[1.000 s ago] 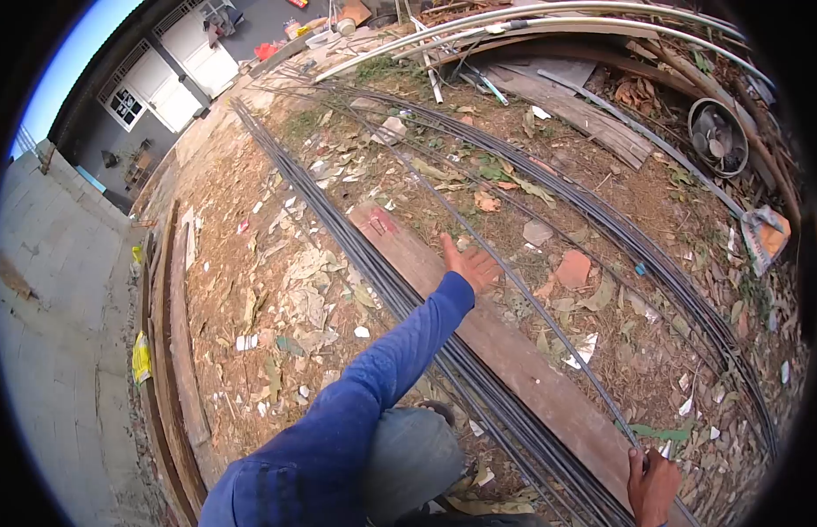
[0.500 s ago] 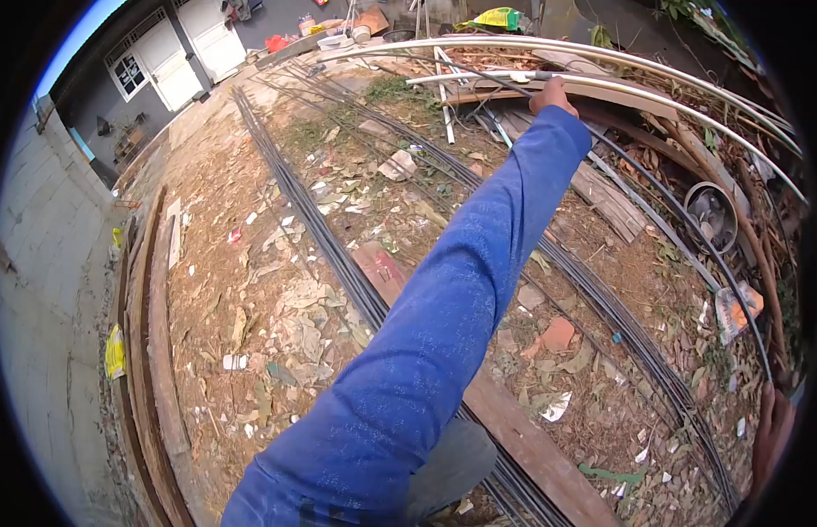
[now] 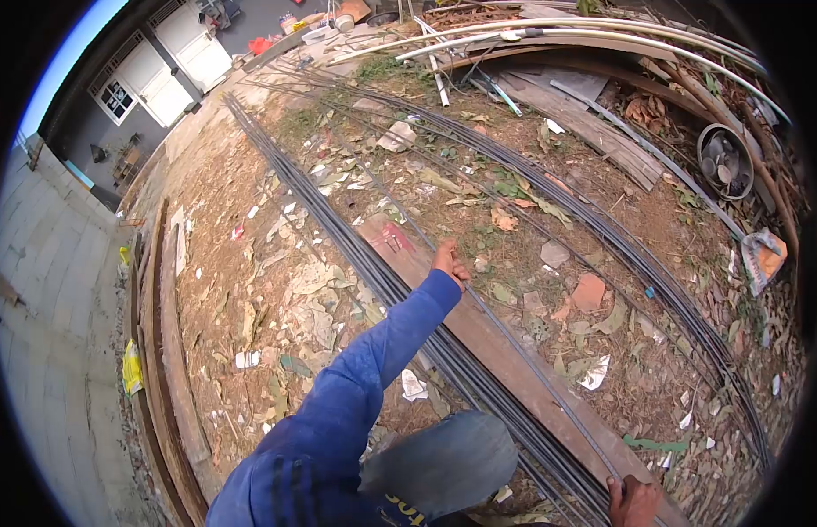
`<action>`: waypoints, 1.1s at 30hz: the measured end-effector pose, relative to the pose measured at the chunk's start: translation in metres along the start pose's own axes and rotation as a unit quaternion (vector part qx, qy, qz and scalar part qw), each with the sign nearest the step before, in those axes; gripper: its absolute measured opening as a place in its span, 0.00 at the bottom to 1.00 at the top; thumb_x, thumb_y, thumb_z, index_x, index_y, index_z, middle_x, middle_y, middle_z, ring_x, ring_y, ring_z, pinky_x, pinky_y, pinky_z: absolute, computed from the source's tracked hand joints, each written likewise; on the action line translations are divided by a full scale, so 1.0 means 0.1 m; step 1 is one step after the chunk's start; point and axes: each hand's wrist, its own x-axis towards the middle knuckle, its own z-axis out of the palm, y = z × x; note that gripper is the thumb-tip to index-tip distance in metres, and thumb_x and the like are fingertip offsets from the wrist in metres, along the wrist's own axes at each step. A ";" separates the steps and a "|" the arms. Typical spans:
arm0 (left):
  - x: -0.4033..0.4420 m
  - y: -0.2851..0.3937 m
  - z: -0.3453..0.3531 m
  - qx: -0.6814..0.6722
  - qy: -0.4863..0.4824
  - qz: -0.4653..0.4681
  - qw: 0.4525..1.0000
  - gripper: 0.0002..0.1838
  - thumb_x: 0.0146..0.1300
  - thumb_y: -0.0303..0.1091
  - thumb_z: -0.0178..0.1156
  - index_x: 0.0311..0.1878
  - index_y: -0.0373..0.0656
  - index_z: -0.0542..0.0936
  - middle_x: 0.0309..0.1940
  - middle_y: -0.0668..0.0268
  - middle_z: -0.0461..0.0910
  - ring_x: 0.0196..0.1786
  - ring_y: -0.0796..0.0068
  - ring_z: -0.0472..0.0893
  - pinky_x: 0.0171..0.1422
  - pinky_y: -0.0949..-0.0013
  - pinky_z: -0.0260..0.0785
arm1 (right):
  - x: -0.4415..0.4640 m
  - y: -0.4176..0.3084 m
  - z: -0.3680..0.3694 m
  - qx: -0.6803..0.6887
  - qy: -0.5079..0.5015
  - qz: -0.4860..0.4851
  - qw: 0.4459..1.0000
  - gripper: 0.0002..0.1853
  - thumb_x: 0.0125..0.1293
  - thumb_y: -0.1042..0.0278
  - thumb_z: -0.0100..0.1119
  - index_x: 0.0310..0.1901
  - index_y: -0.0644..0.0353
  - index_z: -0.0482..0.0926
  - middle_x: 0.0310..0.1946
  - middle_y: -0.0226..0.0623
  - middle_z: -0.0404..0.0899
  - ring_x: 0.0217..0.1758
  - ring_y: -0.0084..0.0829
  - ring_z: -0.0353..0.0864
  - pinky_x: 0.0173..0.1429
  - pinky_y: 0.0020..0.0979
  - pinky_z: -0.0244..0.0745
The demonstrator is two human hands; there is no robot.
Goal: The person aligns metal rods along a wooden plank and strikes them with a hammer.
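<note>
Head view shows us one ribbed steel rod [image 3: 514, 345] running lengthwise above a wooden plank [image 3: 492, 356], with both of the person's hands at it. The left grip [image 3: 450, 263] is curled in and looks closed around the rod's middle stretch. The right grip [image 3: 635, 502], near the lower edge, has its thumb against the rod and seems wrapped round it, though we cannot see its far fingers.

We judge the rod springy along its length, fairly heavy for its thinness, hardly fragile, and rough enough not to slip; two well-separated holds should limit whipping at the ends.

Counting, we find one rod in hand, one plank under it, and two bundles: a straight rod bundle [image 3: 334, 224] beside the plank and a curved rod bundle [image 3: 593, 215] farther right. The rods within each overlap too closely for us to number. One round metal pan [image 3: 724, 162] sits by the scrap.
</note>
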 end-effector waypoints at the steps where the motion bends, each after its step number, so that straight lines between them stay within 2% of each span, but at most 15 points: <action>1: -0.07 0.02 0.08 -0.011 0.001 0.001 1.000 0.21 0.66 0.51 0.67 0.31 0.57 0.64 0.18 0.78 0.52 0.16 0.81 0.52 0.21 0.72 0.47 | -0.05 -0.05 0.00 0.006 -0.006 0.018 1.000 0.20 0.73 0.43 0.60 0.39 0.53 0.88 0.26 0.53 0.85 0.33 0.56 0.87 0.36 0.54 0.80; 4: -0.33 0.12 0.23 -0.068 0.005 -0.010 0.998 0.22 0.65 0.53 0.68 0.31 0.58 0.64 0.17 0.79 0.50 0.16 0.82 0.53 0.21 0.73 0.48 | -0.18 -0.16 0.10 0.023 -0.016 0.065 0.997 0.20 0.72 0.42 0.62 0.35 0.52 0.85 0.23 0.52 0.84 0.28 0.55 0.86 0.32 0.54 0.79; 7: -0.19 0.24 0.03 -0.027 -0.053 -0.006 0.998 0.23 0.63 0.54 0.70 0.33 0.57 0.64 0.16 0.79 0.49 0.15 0.82 0.53 0.21 0.73 0.49 | -0.27 -0.25 0.26 0.018 -0.001 0.101 0.995 0.22 0.72 0.40 0.62 0.34 0.53 0.83 0.23 0.50 0.84 0.28 0.54 0.86 0.33 0.53 0.80; 9: -0.28 0.26 -0.06 -0.003 -0.017 0.014 1.000 0.24 0.61 0.55 0.70 0.34 0.56 0.64 0.16 0.79 0.50 0.15 0.82 0.53 0.20 0.73 0.48 | -0.35 -0.35 0.44 0.006 0.030 0.121 0.992 0.22 0.71 0.39 0.62 0.34 0.51 0.82 0.22 0.48 0.83 0.27 0.52 0.86 0.32 0.51 0.79; 12: -0.56 0.53 0.14 0.032 0.016 0.069 0.997 0.25 0.60 0.55 0.71 0.35 0.53 0.65 0.16 0.79 0.49 0.15 0.82 0.50 0.19 0.73 0.43 | -0.30 -0.39 0.81 0.012 0.126 0.123 0.984 0.22 0.66 0.44 0.68 0.34 0.57 0.78 0.26 0.48 0.80 0.32 0.56 0.81 0.40 0.52 0.73; 14: -0.88 1.04 0.39 -0.026 -0.044 0.054 0.997 0.24 0.65 0.51 0.72 0.33 0.54 0.64 0.17 0.79 0.48 0.17 0.82 0.51 0.20 0.74 0.45 | -0.22 -0.15 0.53 -0.023 0.187 0.104 0.977 0.23 0.63 0.46 0.70 0.38 0.59 0.74 0.28 0.46 0.78 0.37 0.50 0.82 0.40 0.49 0.73; 16: -2.23 1.48 0.79 -0.132 -0.147 0.038 0.980 0.25 0.67 0.51 0.72 0.28 0.51 0.67 0.15 0.78 0.55 0.17 0.81 0.54 0.20 0.72 0.48 | -0.39 0.08 -0.04 -0.073 0.265 0.116 0.954 0.23 0.62 0.49 0.71 0.39 0.61 0.73 0.29 0.45 0.78 0.38 0.49 0.80 0.40 0.50 0.71; 19: -2.90 1.47 0.49 -0.167 -0.280 0.061 0.943 0.26 0.67 0.54 0.71 0.27 0.50 0.67 0.14 0.77 0.56 0.16 0.81 0.56 0.22 0.73 0.49 | -0.58 0.66 -0.23 -0.118 0.368 0.003 0.922 0.22 0.62 0.53 0.73 0.39 0.62 0.73 0.31 0.48 0.77 0.37 0.54 0.78 0.40 0.52 0.69; 20: -2.82 1.29 0.33 -0.155 -0.289 0.073 0.942 0.26 0.67 0.55 0.71 0.27 0.50 0.67 0.14 0.77 0.55 0.16 0.80 0.57 0.23 0.73 0.49 | -0.56 0.48 -0.42 -0.153 0.350 -0.019 0.924 0.20 0.66 0.45 0.67 0.37 0.55 0.78 0.26 0.45 0.79 0.31 0.50 0.82 0.34 0.50 0.74; 21: -2.53 1.09 0.20 -0.137 -0.263 0.046 0.954 0.27 0.67 0.56 0.71 0.27 0.51 0.67 0.13 0.77 0.55 0.16 0.81 0.57 0.23 0.73 0.49 | -0.53 0.28 -0.58 -0.186 0.330 -0.045 0.924 0.22 0.71 0.36 0.62 0.36 0.48 0.83 0.21 0.41 0.82 0.26 0.47 0.86 0.29 0.48 0.78; 24: -1.72 0.37 -0.04 -0.085 -0.101 0.046 0.990 0.27 0.66 0.56 0.70 0.25 0.55 0.65 0.14 0.78 0.53 0.16 0.80 0.55 0.22 0.72 0.47 | -0.53 0.48 0.42 -0.135 0.220 0.004 0.966 0.22 0.69 0.35 0.64 0.36 0.46 0.83 0.21 0.36 0.80 0.24 0.43 0.84 0.27 0.44 0.77; 27: -1.44 0.22 -0.33 -0.097 -0.012 0.002 0.995 0.27 0.65 0.56 0.71 0.25 0.56 0.63 0.14 0.79 0.51 0.15 0.80 0.52 0.22 0.72 0.46 | -0.70 0.31 0.87 -0.124 0.140 0.027 0.982 0.21 0.68 0.35 0.65 0.38 0.46 0.85 0.21 0.36 0.81 0.23 0.42 0.83 0.26 0.43 0.77; 29: -1.01 -0.06 -0.70 -0.057 0.008 -0.020 0.998 0.28 0.64 0.55 0.71 0.25 0.56 0.62 0.14 0.79 0.51 0.15 0.81 0.52 0.22 0.72 0.46 | -0.83 0.14 1.11 -0.126 0.141 0.025 0.982 0.21 0.67 0.36 0.66 0.40 0.46 0.85 0.22 0.37 0.83 0.22 0.42 0.83 0.25 0.43 0.76; 31: -0.79 -0.29 -0.92 -0.037 0.013 -0.036 0.999 0.28 0.64 0.55 0.72 0.25 0.56 0.62 0.14 0.79 0.50 0.15 0.81 0.52 0.22 0.72 0.46 | -1.11 0.06 1.57 -0.138 0.055 0.023 0.989 0.20 0.67 0.35 0.65 0.42 0.44 0.86 0.19 0.36 0.82 0.18 0.41 0.81 0.22 0.44 0.74; 33: -0.82 -0.40 -1.06 -0.044 0.018 -0.041 0.998 0.28 0.63 0.54 0.73 0.25 0.57 0.62 0.14 0.79 0.50 0.15 0.81 0.52 0.22 0.72 0.47 | -1.08 0.07 1.54 -0.117 0.136 0.005 0.984 0.21 0.67 0.35 0.65 0.41 0.44 0.87 0.15 0.35 0.80 0.15 0.41 0.79 0.19 0.45 0.73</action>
